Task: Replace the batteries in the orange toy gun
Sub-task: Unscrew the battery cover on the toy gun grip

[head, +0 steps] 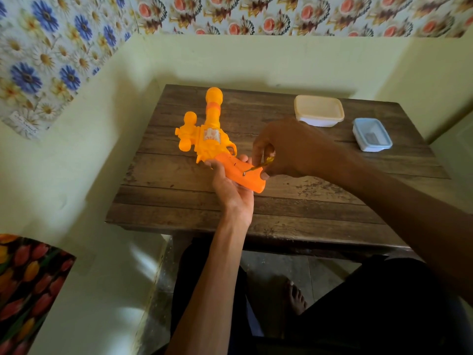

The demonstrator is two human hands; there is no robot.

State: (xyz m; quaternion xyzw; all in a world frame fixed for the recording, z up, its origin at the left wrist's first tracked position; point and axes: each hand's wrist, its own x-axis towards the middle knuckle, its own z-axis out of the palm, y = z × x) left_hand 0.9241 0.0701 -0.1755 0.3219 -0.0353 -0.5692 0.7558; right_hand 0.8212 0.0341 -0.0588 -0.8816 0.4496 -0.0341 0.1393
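Orange toy gun (210, 139): moulded plastic, yellow-orange body, darker orange grip. Held above wooden table, barrel pointing away, rounded muzzle farthest. Sticker on body side. Grip faces up; small screw (244, 173) seated in it, tip of yellow-handled screwdriver (261, 165) on it.

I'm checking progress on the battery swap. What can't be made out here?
- Head view: screwdriver handle, hidden inside the right hand.
- Screw on the toy gun grip: too small to tell if loosened.
- Cream-lidded container: contents hidden by its lid.
- Blue container: the dark item inside is unclear.
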